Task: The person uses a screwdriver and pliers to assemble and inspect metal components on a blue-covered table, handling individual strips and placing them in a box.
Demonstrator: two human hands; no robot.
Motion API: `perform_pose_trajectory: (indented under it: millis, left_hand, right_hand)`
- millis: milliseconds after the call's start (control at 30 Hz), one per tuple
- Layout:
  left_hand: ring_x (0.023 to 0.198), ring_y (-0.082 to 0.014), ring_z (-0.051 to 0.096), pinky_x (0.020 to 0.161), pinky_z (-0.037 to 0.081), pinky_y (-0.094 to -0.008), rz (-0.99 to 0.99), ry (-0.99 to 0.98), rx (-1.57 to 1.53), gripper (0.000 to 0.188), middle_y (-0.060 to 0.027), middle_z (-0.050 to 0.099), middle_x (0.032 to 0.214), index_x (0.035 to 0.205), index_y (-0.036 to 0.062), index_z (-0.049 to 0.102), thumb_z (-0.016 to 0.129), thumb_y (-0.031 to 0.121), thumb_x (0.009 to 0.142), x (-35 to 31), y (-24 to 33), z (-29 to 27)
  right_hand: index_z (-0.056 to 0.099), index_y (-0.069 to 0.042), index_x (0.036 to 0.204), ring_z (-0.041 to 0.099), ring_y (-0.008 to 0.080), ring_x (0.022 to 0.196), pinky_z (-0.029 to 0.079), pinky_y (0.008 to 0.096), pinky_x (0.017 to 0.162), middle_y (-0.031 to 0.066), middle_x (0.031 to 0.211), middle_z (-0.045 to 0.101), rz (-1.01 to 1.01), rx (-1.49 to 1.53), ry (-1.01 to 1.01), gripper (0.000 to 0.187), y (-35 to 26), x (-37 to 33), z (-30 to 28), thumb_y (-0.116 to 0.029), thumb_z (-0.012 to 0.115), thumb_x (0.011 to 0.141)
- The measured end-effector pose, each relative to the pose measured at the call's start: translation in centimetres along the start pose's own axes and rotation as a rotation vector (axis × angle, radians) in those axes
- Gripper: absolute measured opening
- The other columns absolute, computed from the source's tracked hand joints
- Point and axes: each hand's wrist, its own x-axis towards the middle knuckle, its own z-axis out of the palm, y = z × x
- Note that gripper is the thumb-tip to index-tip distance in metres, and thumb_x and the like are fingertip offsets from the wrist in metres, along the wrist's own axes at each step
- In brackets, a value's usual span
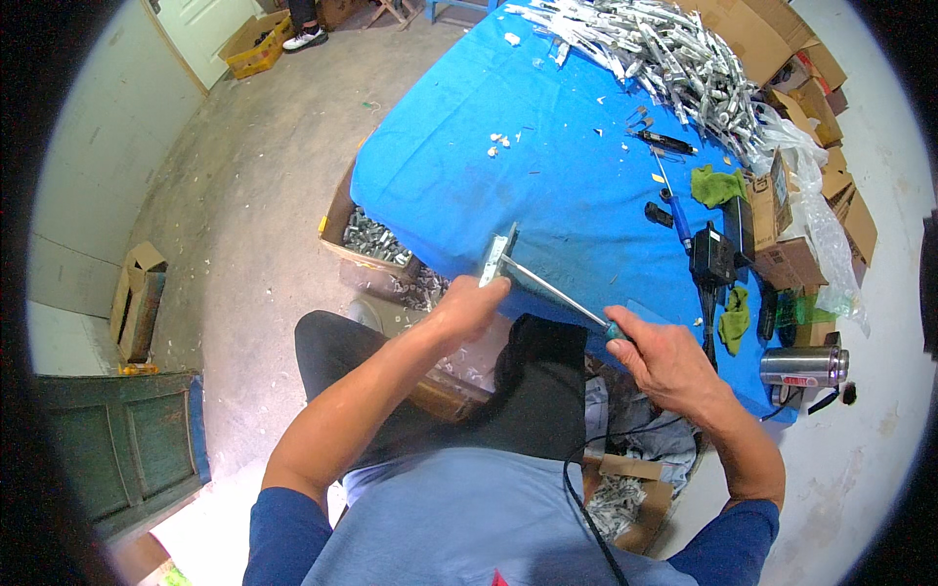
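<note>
My left hand (473,308) is closed on the lower end of a narrow white and silver metal piece (496,256), held upright at the near edge of the blue cloth. My right hand (666,359) grips the teal handle of a screwdriver (562,295). Its long shaft points left, and its tip meets the metal piece just above my left fingers. On the cloth at the far right lies a big heap of similar silvery pieces (664,59).
A box of small metal parts (371,238) stands below the table's left edge. On the cloth's right side lie a blue screwdriver (676,210), a black adapter (715,259), green rags (716,186) and a steel flask (806,366). Cardboard boxes (782,249) line the right wall.
</note>
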Motion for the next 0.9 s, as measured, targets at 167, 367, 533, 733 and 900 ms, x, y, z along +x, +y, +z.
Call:
perform_pose_trajectory:
  millis: [167,367,533,733,900]
  left_hand:
    - [0.048,-0.0134,0.040,0.043,0.031,-0.0336,-0.003,0.044,0.068,0.037,-0.0036,0.047,0.058,0.078,-0.0039,0.057,0.053,0.032,0.088,-0.1,0.4,0.3]
    - [0.048,-0.0143,0.042,0.044,0.033,-0.0340,0.018,0.070,0.127,0.036,-0.0047,0.048,0.060,0.076,-0.0043,0.055,0.053,0.030,0.087,-0.3,0.7,0.5]
    - [0.048,-0.0147,0.043,0.042,0.033,-0.0344,0.019,0.085,0.098,0.035,-0.0049,0.049,0.060,0.076,-0.0040,0.055,0.054,0.029,0.087,-0.5,0.9,0.9]
    - [0.041,-0.0125,0.034,0.039,0.026,-0.0325,0.016,0.089,0.039,0.031,0.0003,0.040,0.053,0.065,0.0072,0.048,0.052,0.028,0.088,-0.3,0.4,0.6]
    - [0.041,-0.0130,0.035,0.039,0.028,-0.0336,0.007,0.120,0.031,0.031,-0.0010,0.042,0.053,0.066,0.0064,0.050,0.053,0.028,0.088,-0.3,0.5,1.1]
  right_hand:
    - [0.054,-0.002,0.094,0.060,0.0435,0.066,0.045,0.0520,0.058,0.0254,0.070,0.059,0.083,-0.172,-0.153,0.034,-0.4,1.2,-1.9,-0.035,0.052,0.096]
    - [0.054,0.000,0.082,0.056,0.0398,0.060,0.044,0.0466,0.056,0.0223,0.064,0.054,0.150,0.208,-0.285,0.043,1.5,1.9,-1.5,-0.040,0.048,0.098]
    - [0.054,-0.001,0.076,0.053,0.0423,0.056,0.044,0.0425,0.053,0.0232,0.063,0.056,0.337,0.593,-0.304,0.045,2.4,0.8,1.8,-0.039,0.048,0.098]
    - [0.051,-0.003,0.089,0.057,0.0467,0.066,0.045,0.0544,0.058,0.0252,0.068,0.058,0.102,-0.104,-0.061,0.037,0.4,0.4,0.9,-0.040,0.054,0.095]
    - [0.052,-0.003,0.087,0.058,0.0472,0.070,0.044,0.0555,0.059,0.0258,0.069,0.059,0.033,-0.076,-0.090,0.039,0.6,1.0,-0.1,-0.041,0.052,0.095]
